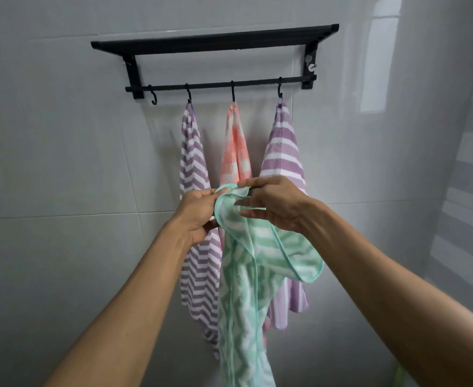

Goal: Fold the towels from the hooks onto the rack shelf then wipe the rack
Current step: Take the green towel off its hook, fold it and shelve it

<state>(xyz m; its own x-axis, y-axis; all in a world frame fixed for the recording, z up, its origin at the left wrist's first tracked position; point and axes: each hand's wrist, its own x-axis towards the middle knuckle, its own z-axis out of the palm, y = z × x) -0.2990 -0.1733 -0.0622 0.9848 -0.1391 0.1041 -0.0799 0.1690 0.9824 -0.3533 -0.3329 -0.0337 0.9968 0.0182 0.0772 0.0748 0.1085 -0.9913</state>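
Observation:
A mint green zigzag towel [246, 289] hangs down from both my hands in front of the wall. My left hand [199, 216] grips its top edge on the left. My right hand [274, 203] pinches the same edge on the right. Above, a black wall rack [215, 41] has a shelf and a bar [221, 84] with hooks. Three towels hang from the hooks: a purple chevron towel [192, 163], a pink checked towel [235, 152] and a purple striped towel [284, 152]. The leftmost hook [153, 97] holds nothing.
Grey tiled wall [62, 163] surrounds the rack. A second tiled wall [464, 191] meets it at the right, with a bright reflection. A small white fitting [311, 67] sits on the rack's right bracket.

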